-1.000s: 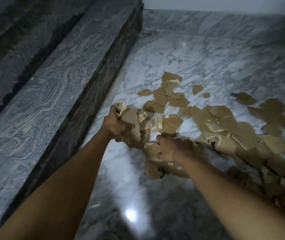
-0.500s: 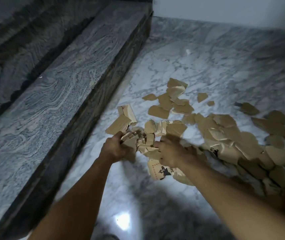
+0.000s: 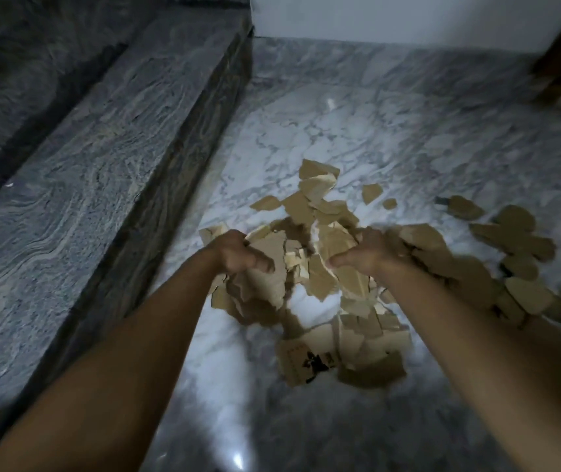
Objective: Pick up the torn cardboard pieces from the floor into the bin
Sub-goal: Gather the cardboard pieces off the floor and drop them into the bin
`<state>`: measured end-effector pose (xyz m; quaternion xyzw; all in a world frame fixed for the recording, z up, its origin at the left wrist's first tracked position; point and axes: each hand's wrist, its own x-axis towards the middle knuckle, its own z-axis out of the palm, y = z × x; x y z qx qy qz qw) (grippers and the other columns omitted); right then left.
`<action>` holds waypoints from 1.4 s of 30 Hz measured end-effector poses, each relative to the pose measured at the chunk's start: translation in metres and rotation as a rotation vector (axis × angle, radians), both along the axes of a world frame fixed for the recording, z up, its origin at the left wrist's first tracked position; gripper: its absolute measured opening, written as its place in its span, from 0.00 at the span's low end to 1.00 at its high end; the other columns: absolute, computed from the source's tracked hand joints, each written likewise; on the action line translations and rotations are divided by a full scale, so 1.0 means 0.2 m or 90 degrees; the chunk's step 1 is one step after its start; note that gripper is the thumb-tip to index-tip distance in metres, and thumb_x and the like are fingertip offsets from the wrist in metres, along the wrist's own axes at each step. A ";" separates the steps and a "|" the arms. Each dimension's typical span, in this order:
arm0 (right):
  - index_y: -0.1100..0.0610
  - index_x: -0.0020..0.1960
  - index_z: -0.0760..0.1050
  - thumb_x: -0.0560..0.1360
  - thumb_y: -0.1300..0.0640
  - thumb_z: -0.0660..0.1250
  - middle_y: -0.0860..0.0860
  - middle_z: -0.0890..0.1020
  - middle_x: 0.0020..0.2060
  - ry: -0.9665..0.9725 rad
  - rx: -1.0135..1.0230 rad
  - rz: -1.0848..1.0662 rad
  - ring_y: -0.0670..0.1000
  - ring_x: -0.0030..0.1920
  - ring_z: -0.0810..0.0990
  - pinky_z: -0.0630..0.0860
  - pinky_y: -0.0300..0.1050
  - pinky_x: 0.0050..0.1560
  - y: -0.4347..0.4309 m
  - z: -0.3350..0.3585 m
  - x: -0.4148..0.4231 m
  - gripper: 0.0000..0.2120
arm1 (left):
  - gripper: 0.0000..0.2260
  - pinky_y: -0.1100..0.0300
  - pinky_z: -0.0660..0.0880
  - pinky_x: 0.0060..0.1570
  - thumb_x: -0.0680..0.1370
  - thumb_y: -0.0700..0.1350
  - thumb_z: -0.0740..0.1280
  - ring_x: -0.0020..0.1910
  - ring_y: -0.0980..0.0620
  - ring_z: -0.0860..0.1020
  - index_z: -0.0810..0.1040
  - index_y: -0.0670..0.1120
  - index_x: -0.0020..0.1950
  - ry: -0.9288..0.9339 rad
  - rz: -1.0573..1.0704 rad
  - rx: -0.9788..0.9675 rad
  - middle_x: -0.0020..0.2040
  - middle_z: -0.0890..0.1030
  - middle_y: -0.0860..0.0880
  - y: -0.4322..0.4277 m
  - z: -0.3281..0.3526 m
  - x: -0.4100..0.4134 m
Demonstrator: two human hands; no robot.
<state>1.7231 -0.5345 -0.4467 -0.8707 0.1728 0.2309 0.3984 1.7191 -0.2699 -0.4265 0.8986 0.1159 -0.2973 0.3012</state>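
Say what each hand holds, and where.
The left hand and right hand clamp a bunch of torn cardboard pieces between them, at its left and right sides.

Pretty dim in here tbh, whole shot has a cold blue-grey cast. Brightest bit is the marble floor around the middle, w/ a small hot glare spot by the bottom edge and a tiny glint further up. Floor near the bottom goes dark, and my forearms are in shade too. Lots of motion blur: my left hand, right hand and the cardboard pieces are smeared, esp the ones on the right, can't read the print on one. Wide-angle lens bends the stone step, corners go murky, top right is just a dark blur.
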 end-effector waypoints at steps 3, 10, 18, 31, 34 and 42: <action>0.63 0.69 0.70 0.56 0.54 0.86 0.55 0.77 0.66 0.006 0.069 -0.128 0.56 0.63 0.78 0.73 0.41 0.51 -0.02 -0.14 -0.07 0.46 | 0.27 0.60 0.74 0.38 0.62 0.58 0.79 0.46 0.50 0.80 0.81 0.47 0.57 0.009 -0.047 0.022 0.51 0.82 0.48 -0.14 -0.17 0.00; 0.59 0.71 0.70 0.34 0.39 0.85 0.53 0.79 0.65 0.055 0.139 -0.206 0.57 0.61 0.80 0.80 0.54 0.58 -0.02 -0.16 -0.07 0.67 | 0.26 0.61 0.72 0.38 0.65 0.55 0.79 0.45 0.50 0.78 0.79 0.49 0.61 -0.073 -0.011 -0.002 0.50 0.81 0.49 -0.13 -0.20 -0.02; 0.60 0.77 0.56 0.67 0.42 0.77 0.61 0.63 0.73 0.054 -0.124 -0.115 0.63 0.69 0.70 0.73 0.51 0.64 0.33 -0.20 -0.10 0.50 | 0.27 0.59 0.71 0.38 0.67 0.47 0.80 0.48 0.49 0.79 0.69 0.47 0.59 -0.125 0.102 -0.066 0.49 0.81 0.49 0.11 -0.03 -0.12; 0.49 0.64 0.72 0.41 0.37 0.78 0.52 0.82 0.56 -0.115 -0.097 -0.027 0.53 0.51 0.82 0.81 0.49 0.55 0.13 -0.13 0.02 0.52 | 0.36 0.61 0.75 0.56 0.67 0.53 0.79 0.60 0.49 0.80 0.71 0.54 0.73 -0.093 0.056 0.016 0.60 0.83 0.49 0.34 -0.24 -0.34; 0.53 0.64 0.78 0.52 0.47 0.84 0.52 0.83 0.57 -0.120 -0.093 0.067 0.54 0.55 0.82 0.81 0.50 0.54 0.25 0.04 0.08 0.42 | 0.35 0.57 0.75 0.59 0.67 0.54 0.78 0.61 0.47 0.78 0.71 0.55 0.72 -0.097 0.033 0.036 0.61 0.82 0.49 0.34 -0.24 -0.33; 0.49 0.68 0.72 0.53 0.38 0.75 0.54 0.75 0.65 -0.032 -0.141 0.156 0.60 0.64 0.75 0.77 0.53 0.62 0.50 -0.32 0.05 0.45 | 0.28 0.58 0.75 0.57 0.68 0.54 0.77 0.60 0.47 0.79 0.74 0.55 0.67 -0.145 0.041 0.031 0.58 0.83 0.50 0.34 -0.31 -0.39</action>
